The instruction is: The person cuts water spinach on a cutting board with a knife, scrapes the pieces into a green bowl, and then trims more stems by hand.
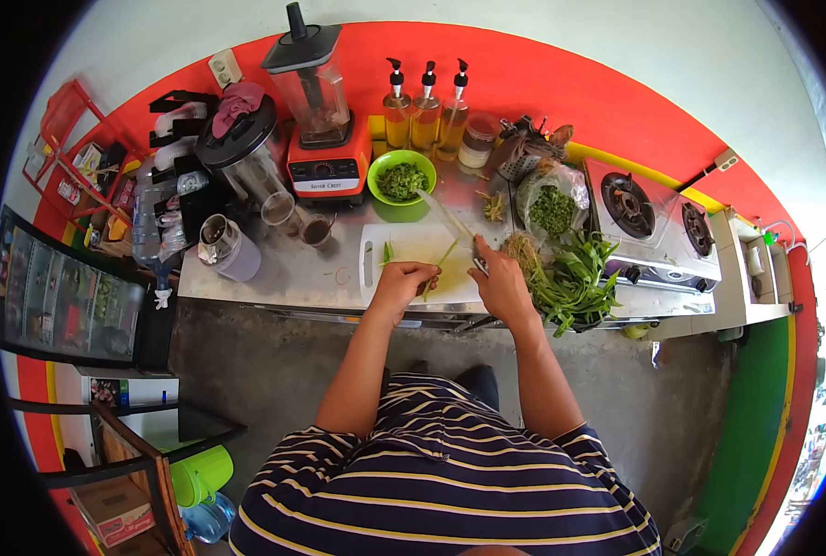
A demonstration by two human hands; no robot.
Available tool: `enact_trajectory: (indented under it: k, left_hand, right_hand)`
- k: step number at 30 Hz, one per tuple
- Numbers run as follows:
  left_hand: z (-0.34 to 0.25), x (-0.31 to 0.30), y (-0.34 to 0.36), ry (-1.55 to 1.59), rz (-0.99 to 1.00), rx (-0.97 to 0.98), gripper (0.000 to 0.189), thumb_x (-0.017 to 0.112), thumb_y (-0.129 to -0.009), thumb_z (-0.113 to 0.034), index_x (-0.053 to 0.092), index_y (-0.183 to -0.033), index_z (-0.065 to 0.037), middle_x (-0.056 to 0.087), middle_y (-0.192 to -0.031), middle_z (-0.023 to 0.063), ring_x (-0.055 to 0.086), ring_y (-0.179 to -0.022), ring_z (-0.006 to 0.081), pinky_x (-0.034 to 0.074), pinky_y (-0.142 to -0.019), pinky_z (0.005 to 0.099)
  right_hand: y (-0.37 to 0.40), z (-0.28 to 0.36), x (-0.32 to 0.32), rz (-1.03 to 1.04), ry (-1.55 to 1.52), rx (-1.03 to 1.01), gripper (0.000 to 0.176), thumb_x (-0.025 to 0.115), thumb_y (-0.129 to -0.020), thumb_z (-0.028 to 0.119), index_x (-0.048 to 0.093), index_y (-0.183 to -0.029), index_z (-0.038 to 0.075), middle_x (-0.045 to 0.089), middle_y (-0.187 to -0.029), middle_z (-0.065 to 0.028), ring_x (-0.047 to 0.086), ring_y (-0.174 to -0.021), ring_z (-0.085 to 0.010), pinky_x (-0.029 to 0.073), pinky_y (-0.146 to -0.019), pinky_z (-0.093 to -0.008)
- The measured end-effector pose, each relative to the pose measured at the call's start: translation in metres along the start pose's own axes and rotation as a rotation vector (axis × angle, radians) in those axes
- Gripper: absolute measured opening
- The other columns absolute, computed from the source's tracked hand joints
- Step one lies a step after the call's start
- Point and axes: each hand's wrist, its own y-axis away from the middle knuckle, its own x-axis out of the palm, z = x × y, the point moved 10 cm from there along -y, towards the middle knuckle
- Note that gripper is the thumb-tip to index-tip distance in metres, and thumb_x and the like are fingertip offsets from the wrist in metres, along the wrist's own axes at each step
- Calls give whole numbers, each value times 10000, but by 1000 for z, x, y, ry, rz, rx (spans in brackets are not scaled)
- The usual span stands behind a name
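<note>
My left hand [406, 285] is closed in a pinch on a thin green stem [447, 252] above the white cutting board [381, 236]. My right hand [506, 285] grips a knife [447, 215] by its handle, the blade pointing up and left toward the green bowl [402, 206]. Chopped greens [402, 181] fill part of that bowl. A small green piece [388, 252] lies on the board's left side. Just right of my right hand lies a bunch of leafy greens [575, 283] with pale roots.
Behind the board stand a red blender [328, 171] and several pump bottles [424, 116]. A plastic bag of chopped greens [552, 209] sits beside the gas stove [659, 222] at right. Left are a glass cup [317, 232], a pitcher [228, 248] and a steel container [251, 157].
</note>
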Motion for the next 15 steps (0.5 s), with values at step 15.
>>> enact_trajectory:
  k: [15]
  left_hand:
    - [83, -74, -18, -496, -623, 81, 165, 730, -853, -136, 752, -937, 4, 736, -843, 120, 692, -760, 213, 542, -727, 346]
  right_hand:
    - [39, -103, 30, 114, -262, 225, 463, 696, -883, 171, 594, -1275, -52, 690, -874, -239, 660, -756, -345, 505, -712, -392]
